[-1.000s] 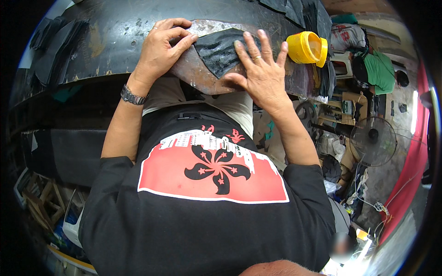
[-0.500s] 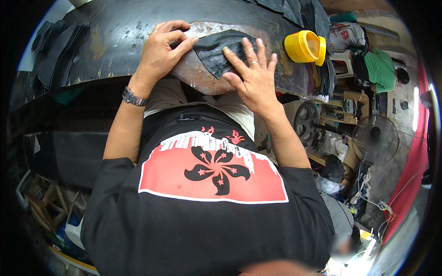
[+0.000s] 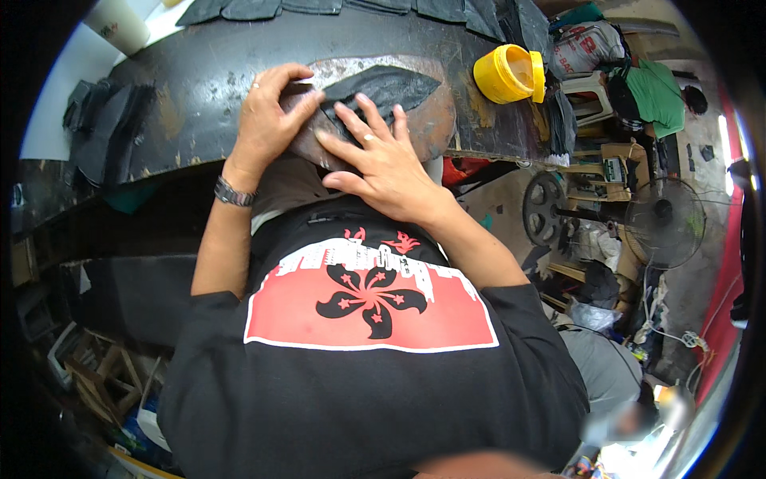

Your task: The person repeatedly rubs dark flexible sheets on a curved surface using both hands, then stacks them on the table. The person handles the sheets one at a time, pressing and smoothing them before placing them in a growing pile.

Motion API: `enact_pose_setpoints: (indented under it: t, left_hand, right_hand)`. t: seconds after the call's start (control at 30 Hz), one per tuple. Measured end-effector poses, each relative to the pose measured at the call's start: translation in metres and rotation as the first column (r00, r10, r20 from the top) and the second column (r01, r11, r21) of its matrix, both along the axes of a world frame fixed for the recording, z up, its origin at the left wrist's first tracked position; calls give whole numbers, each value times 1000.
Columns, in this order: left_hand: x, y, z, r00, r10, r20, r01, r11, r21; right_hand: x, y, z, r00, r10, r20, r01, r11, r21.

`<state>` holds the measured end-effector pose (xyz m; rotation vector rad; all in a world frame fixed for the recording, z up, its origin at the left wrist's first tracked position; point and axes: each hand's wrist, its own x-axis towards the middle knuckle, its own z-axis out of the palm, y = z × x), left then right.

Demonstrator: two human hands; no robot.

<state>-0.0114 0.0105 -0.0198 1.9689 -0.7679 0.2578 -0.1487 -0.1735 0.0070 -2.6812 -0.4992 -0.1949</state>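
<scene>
A dark leaf-shaped piece of material [image 3: 383, 86] lies on a worn brown pad [image 3: 435, 120] at the near edge of a black workbench [image 3: 191, 120]. My left hand [image 3: 267, 112] presses down on the piece's left end with bent fingers; a watch sits on that wrist. My right hand [image 3: 379, 160] lies flat with spread fingers over the piece's near side. Neither hand lifts the piece.
A yellow open tub [image 3: 507, 73] stands on the bench to the right. Stacks of dark cut pieces [image 3: 104, 128] lie at the left and along the far edge [image 3: 335, 8]. A white cup [image 3: 120, 24] stands far left. A fan [image 3: 662, 223], stools and clutter fill the floor on the right.
My right hand has slid left and nearer along the dark piece, its fingers now close to my left hand. The left hand stays on the piece's left end.
</scene>
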Motion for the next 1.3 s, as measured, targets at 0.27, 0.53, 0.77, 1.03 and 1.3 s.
enact_pose_setpoints:
  t: [0.27,0.53,0.77,1.03,1.3]
  left_hand:
    - [-11,3,16,982,-76,174,20,953,301]
    - [-20,-9,28,993,-36,113,5,964,267]
    - [-31,-16,33,964,-34,-262,36,999,3]
    - [-21,-19,21,926,-140,-349,95,985,-144]
    - [-23,-7,44,707,-330,-626,107,925,-366]
  right_hand:
    - [-5,-85,11,890,-442,109,252,678,690]
    - [27,-97,-24,781,-595,191,249,577,778]
    - [11,-77,-24,791,-356,497,344,931,119]
    - [-19,-47,-12,905,-123,408,177,979,-97]
    - [-7,-52,13,944,-252,215,89,817,570]
